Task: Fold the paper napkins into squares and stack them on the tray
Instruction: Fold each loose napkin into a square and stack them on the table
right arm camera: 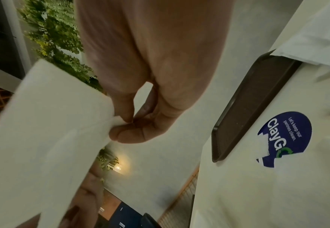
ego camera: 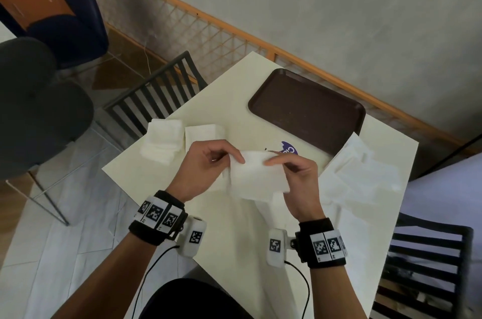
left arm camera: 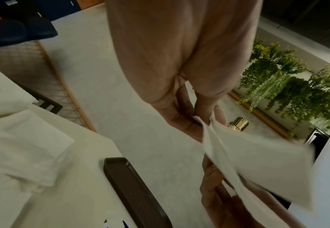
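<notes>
Head view: 2 hands, left [ego camera: 202, 166] and right [ego camera: 300, 177], pinch 1 napkin [ego camera: 257, 176]; 1 tray [ego camera: 307, 107] beyond.

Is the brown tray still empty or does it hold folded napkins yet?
Empty. The tray shows a bare brown surface; the folded napkins sit on the table.

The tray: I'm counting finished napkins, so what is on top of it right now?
Nothing lies on the visible brown tray. Its near right corner is hidden under the unfolded napkins, so that part cannot be checked.
</notes>
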